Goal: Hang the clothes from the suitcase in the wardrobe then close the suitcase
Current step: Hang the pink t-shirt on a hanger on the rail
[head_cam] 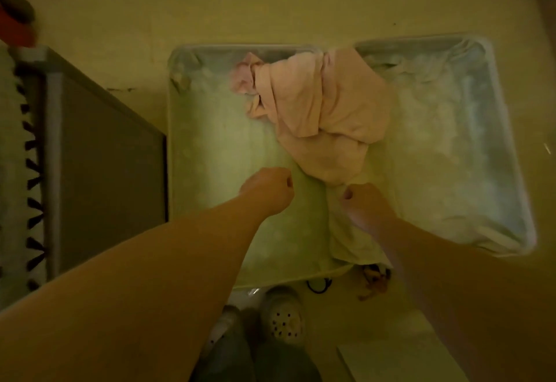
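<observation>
An open suitcase [186,146] lies flat on the floor, its two pale lined halves side by side. A crumpled pink garment [319,110] lies across the middle where the halves meet, and its paler lower end trails toward the near rim. My right hand [361,204] grips that lower end, fingers curled into the cloth. My left hand [267,190] hovers over the left half as a fist, with nothing visible in it. The wardrobe rail and hangers are out of sight.
A grey panel [102,171] with a pale frame stands close to the suitcase's left side, and a tasselled rug [18,171] lies beyond it. My feet in white dotted clogs [282,315] stand at the near rim. A black hair tie [319,285] and a small object lie on the floor.
</observation>
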A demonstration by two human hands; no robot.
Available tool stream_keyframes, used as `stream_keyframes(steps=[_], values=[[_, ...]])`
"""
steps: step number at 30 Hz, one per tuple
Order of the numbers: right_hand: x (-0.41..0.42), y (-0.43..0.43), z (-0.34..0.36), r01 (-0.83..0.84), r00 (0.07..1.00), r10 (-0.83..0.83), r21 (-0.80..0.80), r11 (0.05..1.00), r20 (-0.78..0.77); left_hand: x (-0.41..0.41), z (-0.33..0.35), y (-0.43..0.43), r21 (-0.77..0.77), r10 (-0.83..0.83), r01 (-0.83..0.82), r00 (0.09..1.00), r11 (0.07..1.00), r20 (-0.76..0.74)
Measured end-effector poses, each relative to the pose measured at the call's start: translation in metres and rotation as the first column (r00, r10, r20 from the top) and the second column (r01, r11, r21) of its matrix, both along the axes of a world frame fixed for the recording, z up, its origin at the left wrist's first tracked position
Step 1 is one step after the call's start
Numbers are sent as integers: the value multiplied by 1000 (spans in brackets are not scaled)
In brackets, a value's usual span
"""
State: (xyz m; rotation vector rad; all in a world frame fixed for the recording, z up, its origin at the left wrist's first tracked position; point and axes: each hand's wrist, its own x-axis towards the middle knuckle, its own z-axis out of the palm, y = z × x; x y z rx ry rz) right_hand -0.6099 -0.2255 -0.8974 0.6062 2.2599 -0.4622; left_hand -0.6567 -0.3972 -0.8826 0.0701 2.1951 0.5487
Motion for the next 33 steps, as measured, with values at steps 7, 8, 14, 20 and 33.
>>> stream_keyframes(steps=[7,8,14,20,33], values=[[-2,16,-90,400,911,-412,-244,884,-2,23,-107,7,-27,56,-53,990,998,131],[-5,15,-99,490,859,-512,-325,809,19,26,-119,7,-39,63,-58,987,998,149],[-34,-1,-136,721,604,-788,-504,476,119,34,-145,3,-38,140,-135,970,990,200],[-25,-2,-120,683,567,-823,-541,490,-31,35,-131,-8,-68,277,-269,940,961,197],[23,-69,83,731,600,-616,-662,165,510,36,50,-8,-52,695,-941,209,334,688]])
